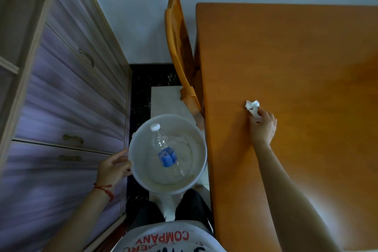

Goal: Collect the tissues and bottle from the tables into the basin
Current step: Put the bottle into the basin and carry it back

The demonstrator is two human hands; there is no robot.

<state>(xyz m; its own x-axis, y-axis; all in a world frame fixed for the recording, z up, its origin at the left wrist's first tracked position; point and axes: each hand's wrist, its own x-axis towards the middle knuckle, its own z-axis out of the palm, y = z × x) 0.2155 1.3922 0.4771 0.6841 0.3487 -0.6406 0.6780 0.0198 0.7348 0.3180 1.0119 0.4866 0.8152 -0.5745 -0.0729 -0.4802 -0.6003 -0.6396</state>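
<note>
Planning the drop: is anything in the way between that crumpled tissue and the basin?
Nothing visible blocks it. The right hand already pinches the tissue on the table; the basin, held by the left hand, sits beside the table edge, with only the bottle inside.

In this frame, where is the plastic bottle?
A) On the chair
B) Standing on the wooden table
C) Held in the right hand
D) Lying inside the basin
D: the bottle lies on its side inside the basin, which the left hand holds by its rim.
</note>
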